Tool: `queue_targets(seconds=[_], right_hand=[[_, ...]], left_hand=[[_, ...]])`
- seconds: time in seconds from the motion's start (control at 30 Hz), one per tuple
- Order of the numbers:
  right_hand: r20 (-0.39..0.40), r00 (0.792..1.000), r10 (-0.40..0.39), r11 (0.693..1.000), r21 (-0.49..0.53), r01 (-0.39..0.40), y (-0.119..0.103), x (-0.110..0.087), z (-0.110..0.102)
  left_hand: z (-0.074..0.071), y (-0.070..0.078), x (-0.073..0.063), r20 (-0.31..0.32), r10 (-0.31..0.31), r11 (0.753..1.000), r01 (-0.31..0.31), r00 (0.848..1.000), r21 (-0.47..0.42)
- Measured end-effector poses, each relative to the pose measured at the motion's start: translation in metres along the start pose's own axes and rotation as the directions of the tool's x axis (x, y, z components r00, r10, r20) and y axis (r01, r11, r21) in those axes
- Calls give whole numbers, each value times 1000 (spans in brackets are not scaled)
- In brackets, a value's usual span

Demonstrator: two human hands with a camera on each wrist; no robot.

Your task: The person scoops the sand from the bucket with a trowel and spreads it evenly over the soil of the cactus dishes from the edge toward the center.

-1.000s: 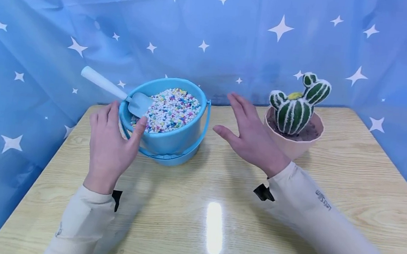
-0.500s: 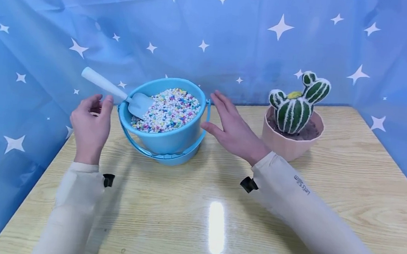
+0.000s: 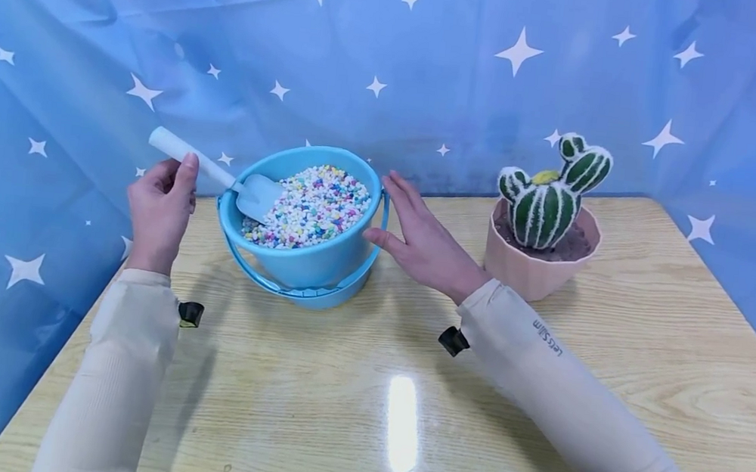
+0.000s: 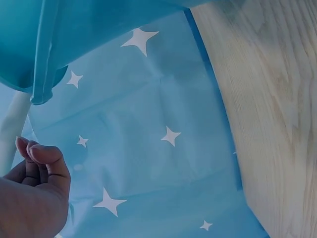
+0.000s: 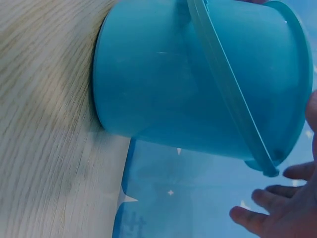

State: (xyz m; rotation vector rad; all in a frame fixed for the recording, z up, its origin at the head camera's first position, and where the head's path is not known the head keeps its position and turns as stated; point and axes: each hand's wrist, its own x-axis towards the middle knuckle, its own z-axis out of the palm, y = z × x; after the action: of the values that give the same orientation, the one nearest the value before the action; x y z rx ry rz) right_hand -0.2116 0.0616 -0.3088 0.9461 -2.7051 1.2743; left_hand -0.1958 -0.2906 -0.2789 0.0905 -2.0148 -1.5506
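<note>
A light blue bucket (image 3: 321, 261) stands at the back left of the table, full of small multicoloured beads (image 3: 326, 204). A pale blue scoop (image 3: 260, 196) lies with its blade on the beads, its handle leaning over the left rim. My left hand (image 3: 157, 215) is just below that handle (image 4: 14, 124), fingers curled, thumb tip overlapping it; whether it pinches the handle cannot be told. With fingers extended, my right hand (image 3: 421, 244) is beside the bucket's right rim, thumb spread. In the right wrist view its fingertips (image 5: 240, 215) sit near the bucket's handle (image 5: 233, 94); contact is unclear.
A plush-looking green cactus (image 3: 544, 214) in a pink pot (image 3: 534, 274) stands right of my right hand. Blue star-patterned cloth (image 3: 449, 68) hangs behind and at both sides of the wooden table (image 3: 306, 411).
My left hand has moved from the bucket's left rim outward to the scoop's handle, its fingers curling. My right hand has moved left, closer to the bucket. Bucket and scoop look unmoved.
</note>
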Motion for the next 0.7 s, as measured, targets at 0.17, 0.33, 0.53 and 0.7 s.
queue_targets(seconds=[0.17, 0.33, 0.53, 0.7], right_hand=[[8, 1000, -3, 1000, 16, 3, 1, 3, 1], [8, 1000, -10, 999, 46, 10, 1, 6, 4], [-23, 999, -42, 996, 79, 43, 2, 8, 7], [-34, 998, -59, 995, 73, 61, 1, 8, 7]], left_hand=[[1, 4, 4, 24, -3, 996, 5, 1000, -88], [3, 12, 6, 63, -22, 986, 32, 998, -163], [7, 28, 9, 56, 36, 999, -34, 998, -40], [7, 42, 11, 74, 54, 988, -64, 996, 139]])
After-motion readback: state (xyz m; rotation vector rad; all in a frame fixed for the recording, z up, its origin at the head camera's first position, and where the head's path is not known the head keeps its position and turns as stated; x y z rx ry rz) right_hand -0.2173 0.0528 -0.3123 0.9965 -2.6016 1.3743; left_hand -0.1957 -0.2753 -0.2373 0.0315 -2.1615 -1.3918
